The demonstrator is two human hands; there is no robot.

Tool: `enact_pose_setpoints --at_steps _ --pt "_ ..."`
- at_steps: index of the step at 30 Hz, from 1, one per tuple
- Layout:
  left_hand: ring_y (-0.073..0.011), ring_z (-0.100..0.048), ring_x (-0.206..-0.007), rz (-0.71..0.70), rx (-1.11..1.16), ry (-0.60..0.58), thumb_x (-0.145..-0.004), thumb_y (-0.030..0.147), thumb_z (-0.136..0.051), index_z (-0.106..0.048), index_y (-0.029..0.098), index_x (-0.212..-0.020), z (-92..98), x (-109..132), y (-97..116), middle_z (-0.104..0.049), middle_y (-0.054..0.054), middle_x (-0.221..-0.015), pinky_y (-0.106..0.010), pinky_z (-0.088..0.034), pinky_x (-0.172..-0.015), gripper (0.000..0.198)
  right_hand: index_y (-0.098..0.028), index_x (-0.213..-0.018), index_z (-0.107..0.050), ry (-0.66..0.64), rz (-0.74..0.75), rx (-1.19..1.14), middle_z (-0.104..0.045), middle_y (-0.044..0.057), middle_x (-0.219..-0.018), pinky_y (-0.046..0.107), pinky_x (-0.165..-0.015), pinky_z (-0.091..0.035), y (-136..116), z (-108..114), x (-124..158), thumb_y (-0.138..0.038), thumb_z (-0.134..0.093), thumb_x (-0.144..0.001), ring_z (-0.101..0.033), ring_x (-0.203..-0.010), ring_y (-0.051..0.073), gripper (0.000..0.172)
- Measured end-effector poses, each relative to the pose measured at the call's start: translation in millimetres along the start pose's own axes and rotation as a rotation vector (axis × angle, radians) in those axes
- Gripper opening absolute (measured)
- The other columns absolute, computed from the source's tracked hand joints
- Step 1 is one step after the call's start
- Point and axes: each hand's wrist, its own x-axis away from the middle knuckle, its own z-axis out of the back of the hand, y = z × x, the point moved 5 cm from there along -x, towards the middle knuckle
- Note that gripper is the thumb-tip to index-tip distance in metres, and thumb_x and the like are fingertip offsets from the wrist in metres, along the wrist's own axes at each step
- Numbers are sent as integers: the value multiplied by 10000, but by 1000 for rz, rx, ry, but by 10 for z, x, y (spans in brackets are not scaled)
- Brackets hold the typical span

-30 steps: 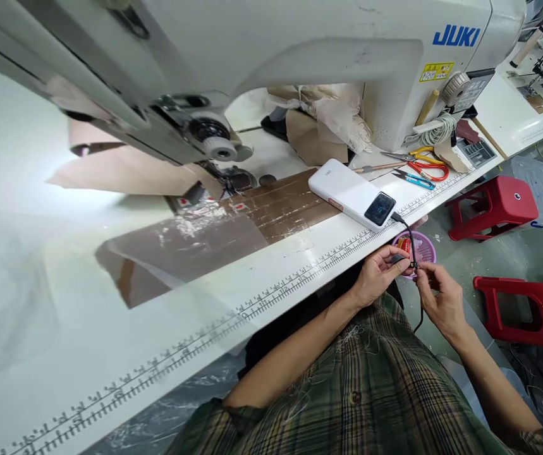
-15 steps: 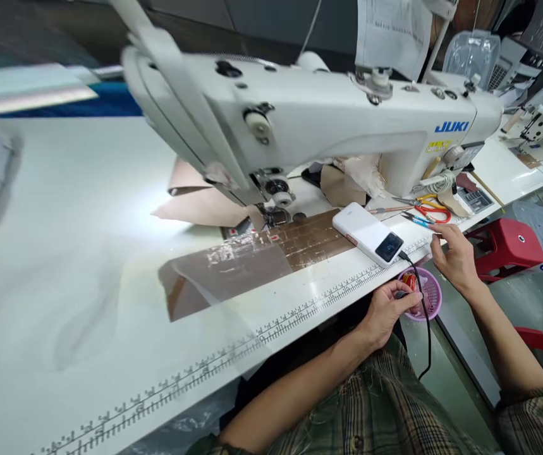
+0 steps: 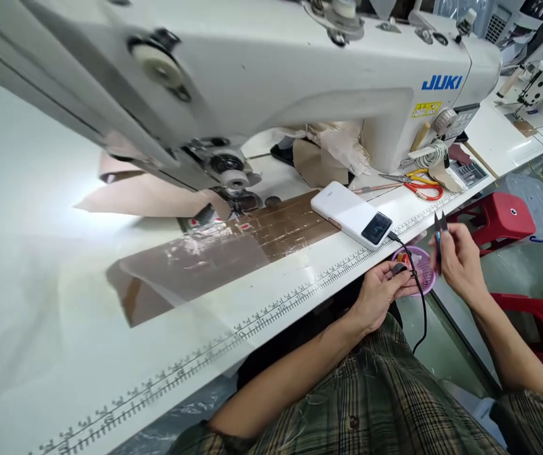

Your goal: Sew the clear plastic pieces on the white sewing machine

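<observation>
My right hand is closed on a pair of thread snips with dark, pointed blades and a bit of blue on the handle. The blades point up and away from me, slightly apart. Just in front of the table edge, my left hand pinches a small dark rounded piece between thumb and fingers; its exact kind I cannot make out. A black cable hangs past the left fingertips from a white power bank with a lit display, lying on the table.
A white sewing machine stands over the table, with beige pieces by its needle area. Orange-handled scissors lie at the right. A pink basket sits below the table edge, and red stools stand beyond.
My right hand has picked up the snips from the tabletop and brought them nearer my left hand. The left hand has turned, showing the dark piece more. The view has shifted closer.
</observation>
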Motion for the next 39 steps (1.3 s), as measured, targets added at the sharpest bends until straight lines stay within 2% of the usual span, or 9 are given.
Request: enact_pose_setpoints --at_steps 3,7,11,19,22,27,30,35,39 --pt "-150 -715 -671 -12 -18 23 -673 111 -818 -622 102 -790 -10 24 12 -705 -32 -745 -296 -623 -716 229 -239 -871 -492 -79 -119 -76 -513 -75 -551 217 -411 -343 -46 38 524 -466 -406 -972 -391 -389 91 262" --pt "-155 -718 -657 -24 -41 43 -642 115 -830 -620 100 -776 -23 33 16 -703 -23 -721 -283 -628 -682 250 -219 -792 -592 -75 -52 111 -575 -25 -612 233 -507 -421 -50 30 826 -414 -456 -945 -494 -519 116 283" --pt "-156 -718 -640 -41 -62 44 -617 127 -851 -613 104 -775 -9 25 15 -691 -5 -707 -286 -633 -673 287 -211 -805 -655 -37 40 234 -637 4 -646 246 -532 -449 -24 26 849 -362 -481 -929 -537 -547 135 261" --pt "-153 -721 -639 -46 -53 30 -593 156 -868 -604 106 -799 14 25 1 -695 -11 -741 -279 -634 -679 339 -197 -757 -659 -52 75 304 -645 9 -618 234 -500 -431 -45 24 840 -335 -488 -925 -524 -509 128 277" --pt "-154 -721 -646 -58 -61 26 -577 183 -880 -601 109 -803 24 18 -8 -691 -5 -746 -296 -635 -694 367 -194 -746 -658 -55 46 278 -617 -1 -585 228 -478 -408 -53 20 822 -350 -492 -918 -509 -492 124 285" --pt "-170 -727 -692 -91 -97 -1 -553 257 -897 -593 121 -810 49 -1 -24 -696 -2 -751 -329 -630 -733 420 -194 -661 -629 -92 -90 194 -577 -19 -522 221 -437 -373 -11 -32 781 -428 -485 -900 -461 -439 109 365" --pt "-156 -720 -671 -97 -119 -29 -531 278 -905 -586 131 -784 54 -13 -29 -704 -1 -730 -315 -620 -742 433 -191 -643 -614 -88 -136 166 -563 -26 -508 219 -422 -353 15 -84 776 -439 -478 -894 -436 -419 99 378" --pt "-122 -698 -657 -158 -147 -39 -546 232 -889 -622 130 -746 55 -12 -1 -702 8 -721 -262 -597 -723 348 -201 -757 -613 50 -104 186 -583 -28 -574 232 -482 -390 48 -138 815 -440 -476 -904 -471 -473 110 312" --pt "-125 -699 -707 -195 -177 -52 -563 202 -878 -632 135 -733 52 -3 11 -722 -9 -748 -239 -574 -737 306 -226 -795 -541 197 -154 187 -569 -25 -577 256 -496 -398 133 -121 853 -512 -399 -943 -490 -498 139 352"
